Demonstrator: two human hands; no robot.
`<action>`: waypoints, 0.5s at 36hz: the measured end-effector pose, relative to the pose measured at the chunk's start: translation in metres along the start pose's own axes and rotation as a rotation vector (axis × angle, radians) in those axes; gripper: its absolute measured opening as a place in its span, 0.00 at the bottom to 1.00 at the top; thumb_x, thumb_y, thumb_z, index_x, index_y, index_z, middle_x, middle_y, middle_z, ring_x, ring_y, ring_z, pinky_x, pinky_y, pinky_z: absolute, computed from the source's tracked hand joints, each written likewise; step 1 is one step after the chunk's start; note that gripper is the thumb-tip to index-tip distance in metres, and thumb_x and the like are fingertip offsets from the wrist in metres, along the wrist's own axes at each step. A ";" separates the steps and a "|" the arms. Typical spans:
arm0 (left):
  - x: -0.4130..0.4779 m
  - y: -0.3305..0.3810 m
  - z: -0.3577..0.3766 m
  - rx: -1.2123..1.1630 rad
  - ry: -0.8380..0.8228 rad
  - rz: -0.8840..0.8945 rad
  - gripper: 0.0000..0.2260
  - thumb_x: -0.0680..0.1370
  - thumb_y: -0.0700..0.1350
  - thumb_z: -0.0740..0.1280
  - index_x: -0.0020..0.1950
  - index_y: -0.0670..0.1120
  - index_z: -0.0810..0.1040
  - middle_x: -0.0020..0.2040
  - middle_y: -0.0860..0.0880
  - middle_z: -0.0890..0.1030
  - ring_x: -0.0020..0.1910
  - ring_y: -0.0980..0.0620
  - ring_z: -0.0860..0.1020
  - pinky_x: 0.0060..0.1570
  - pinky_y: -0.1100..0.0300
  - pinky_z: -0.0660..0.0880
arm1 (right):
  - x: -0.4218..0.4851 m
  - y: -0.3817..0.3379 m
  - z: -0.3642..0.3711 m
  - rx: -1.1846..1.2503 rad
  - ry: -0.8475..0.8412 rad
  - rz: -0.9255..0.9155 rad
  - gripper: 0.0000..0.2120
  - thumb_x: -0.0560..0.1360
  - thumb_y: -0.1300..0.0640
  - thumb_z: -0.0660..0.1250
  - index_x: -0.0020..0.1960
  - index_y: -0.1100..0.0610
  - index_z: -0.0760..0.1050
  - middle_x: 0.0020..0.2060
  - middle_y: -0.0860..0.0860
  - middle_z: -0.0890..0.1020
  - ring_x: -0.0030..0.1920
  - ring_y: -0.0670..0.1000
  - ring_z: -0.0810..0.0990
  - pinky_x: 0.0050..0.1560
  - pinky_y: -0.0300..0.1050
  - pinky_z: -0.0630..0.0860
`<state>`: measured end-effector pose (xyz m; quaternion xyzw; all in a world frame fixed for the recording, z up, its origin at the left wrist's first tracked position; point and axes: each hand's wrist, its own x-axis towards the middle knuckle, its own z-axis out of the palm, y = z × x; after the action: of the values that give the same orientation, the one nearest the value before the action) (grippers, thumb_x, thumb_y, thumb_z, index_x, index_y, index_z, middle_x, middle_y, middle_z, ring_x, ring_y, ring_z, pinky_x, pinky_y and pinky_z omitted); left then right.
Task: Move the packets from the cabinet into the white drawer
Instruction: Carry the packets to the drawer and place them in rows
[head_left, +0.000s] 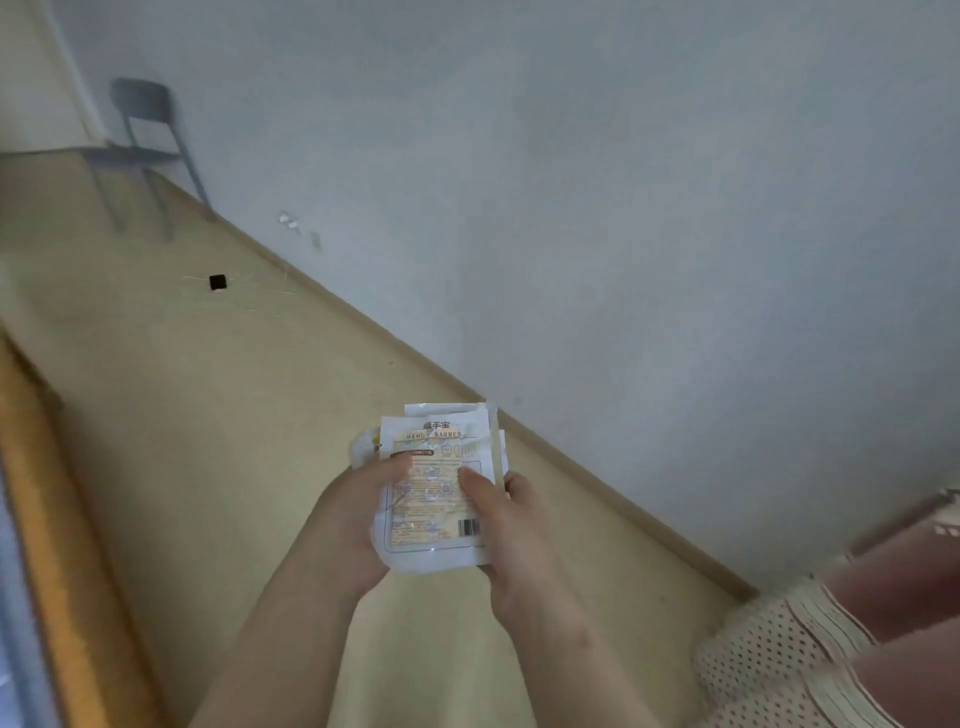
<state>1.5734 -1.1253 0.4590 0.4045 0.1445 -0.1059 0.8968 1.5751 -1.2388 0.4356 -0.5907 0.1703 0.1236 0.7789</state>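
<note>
A stack of white packets with printed labels and a barcode is held upright in front of me, above the floor. My left hand grips the stack's left edge, thumb across the front packet. My right hand grips the right edge, thumb on the front and fingers behind. Neither the cabinet nor the white drawer is in view.
A wooden floor runs along a pale wall with a skirting board. A grey chair stands far left by the wall, and a small black object lies on the floor. An orange-edged panel borders the left. A person's knees with a beige knit garment sit at lower right.
</note>
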 end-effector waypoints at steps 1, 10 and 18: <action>0.015 0.009 -0.006 -0.015 0.020 0.009 0.12 0.80 0.33 0.56 0.44 0.45 0.75 0.32 0.46 0.83 0.29 0.50 0.82 0.25 0.58 0.78 | 0.016 -0.003 0.010 -0.004 -0.017 0.008 0.07 0.76 0.59 0.65 0.53 0.58 0.73 0.45 0.53 0.83 0.42 0.51 0.82 0.43 0.45 0.78; 0.149 0.120 -0.068 0.080 0.180 0.092 0.07 0.78 0.35 0.62 0.51 0.41 0.79 0.42 0.42 0.85 0.39 0.44 0.84 0.33 0.52 0.81 | 0.157 -0.042 0.136 -0.106 -0.076 0.040 0.07 0.76 0.60 0.65 0.54 0.59 0.74 0.49 0.57 0.83 0.47 0.56 0.82 0.51 0.52 0.78; 0.235 0.227 -0.129 0.105 0.350 0.171 0.08 0.76 0.36 0.66 0.54 0.42 0.79 0.47 0.41 0.85 0.45 0.42 0.84 0.40 0.50 0.81 | 0.260 -0.070 0.255 -0.114 -0.212 0.094 0.09 0.76 0.58 0.66 0.55 0.59 0.74 0.48 0.56 0.84 0.47 0.56 0.83 0.49 0.51 0.79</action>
<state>1.8402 -0.8977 0.4547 0.4739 0.2574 0.0349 0.8414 1.8697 -1.0147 0.4527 -0.6091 0.1070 0.2312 0.7511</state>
